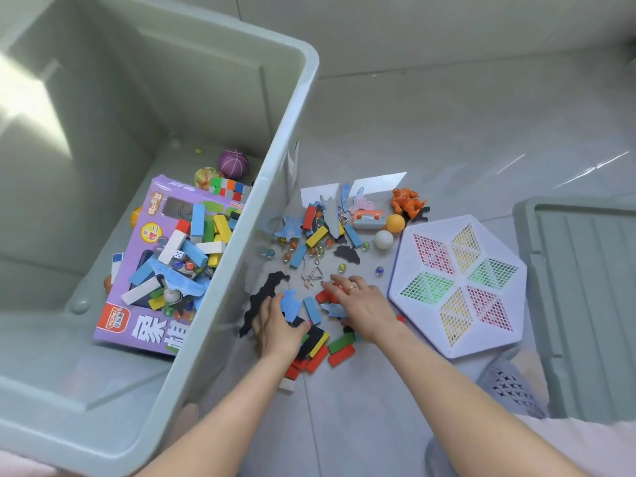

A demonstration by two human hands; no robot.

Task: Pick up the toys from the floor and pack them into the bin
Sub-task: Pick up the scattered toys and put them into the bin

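Grey-green plastic forms the large bin point(296, 108), which is being viewed from above at the left, standing on the pale tiled floor point(447, 125). Inside it a purple game box point(137, 270) is lying tilted, with coloured wooden blocks point(198, 235) heaped on it, a purple ball point(233, 163) and a colour cube point(230, 187) beyond it near the far wall. On the floor just right of the bin a scatter of toys is being worked over: more coloured blocks point(316, 235), glass marbles point(265, 251), flat blue and black foam pieces, a wire triangle puzzle point(315, 273), an orange ball point(395, 222) touching a white ball point(383, 238), and an orange figure point(407, 201) behind them. The left hand point(275, 325) is being held with fingers curled over a blue foam piece point(290, 302), beside a long black wavy foam piece point(263, 297); whether it is truly gripping it cannot be told. The right hand point(361, 304), ring on one finger, is being laid with fingers spread and fairly straight over red blocks point(327, 296), pressing or touching them. A green block point(340, 342) and a red block point(341, 355) are lying just below, between the two wrists. A white hexagonal board point(457, 287) with coloured lattice panels is resting flat at the right, near the right hand, and the bin's lid point(585, 304) is lying beyond it at the frame edge.
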